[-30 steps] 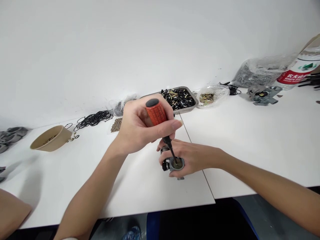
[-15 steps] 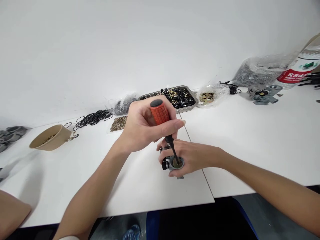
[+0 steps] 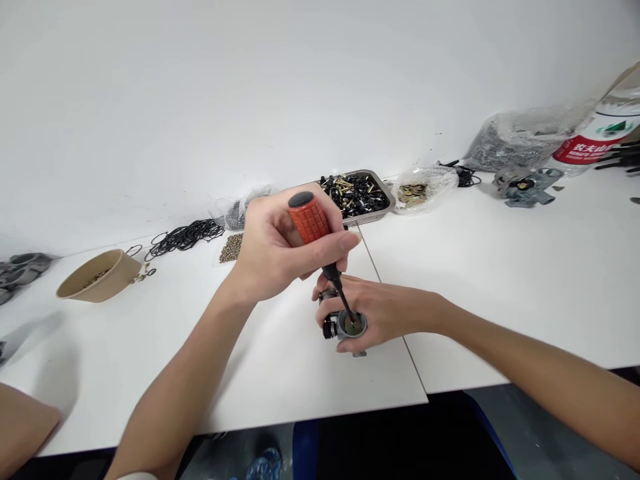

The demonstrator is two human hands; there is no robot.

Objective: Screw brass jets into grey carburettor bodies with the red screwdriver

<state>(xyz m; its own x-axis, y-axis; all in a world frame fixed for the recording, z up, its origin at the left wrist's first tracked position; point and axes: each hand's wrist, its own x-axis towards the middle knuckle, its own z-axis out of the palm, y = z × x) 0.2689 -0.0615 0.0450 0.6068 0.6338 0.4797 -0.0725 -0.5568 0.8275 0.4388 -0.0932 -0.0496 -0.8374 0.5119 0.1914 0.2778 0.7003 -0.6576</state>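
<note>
My left hand [image 3: 280, 253] is wrapped around the red-and-black handle of a screwdriver [image 3: 311, 220], which leans to the left. Its dark shaft runs down into the round bore of a small grey metal carburetor [image 3: 342, 325], and the tip meets the brass-coloured disc [image 3: 354, 326] inside. Fingers of my right hand [image 3: 380, 308] close around the carburetor from the right, holding it low at the table; they hide much of its body. A black knob-like fitting sticks out on its left side. Whether a screw sits under the tip is too small to tell.
Along the wall stand a metal tray [image 3: 385, 207] of black and brass parts, a bag of brass discs [image 3: 413, 193], black rings [image 3: 187, 238] and small brass pieces [image 3: 231, 248]. A tan bowl [image 3: 117, 277] is left; another carburetor [image 3: 527, 185] and a bottle [image 3: 587, 143] are right.
My left hand and the screwdriver handle have shifted a little to the left, so the screwdriver leans more. Its tip stays in the bore, and my right hand keeps its grip on the carburetor.
</note>
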